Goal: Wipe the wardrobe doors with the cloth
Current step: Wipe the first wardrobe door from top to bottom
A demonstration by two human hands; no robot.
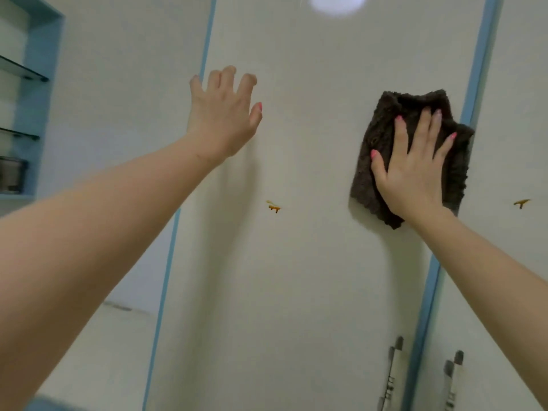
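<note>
A cream wardrobe door (311,262) with blue edging fills the middle of the view. My right hand (415,173) presses a dark brown fluffy cloth (385,126) flat against the door's upper right, fingers spread and straight. My left hand (224,114) is raised near the door's left edge, fingers loosely bent, holding nothing; whether it touches the door is unclear. An orange-brown stain (273,206) sits on the door between my hands, lower down. A second stain (521,202) marks the neighbouring door (510,114) on the right.
Two metal handles (393,375) (452,378) hang low on either side of the blue strip (474,84) between the doors. An open blue-framed niche with glass shelves (23,72) stands at far left, with a dark container (12,173) on it.
</note>
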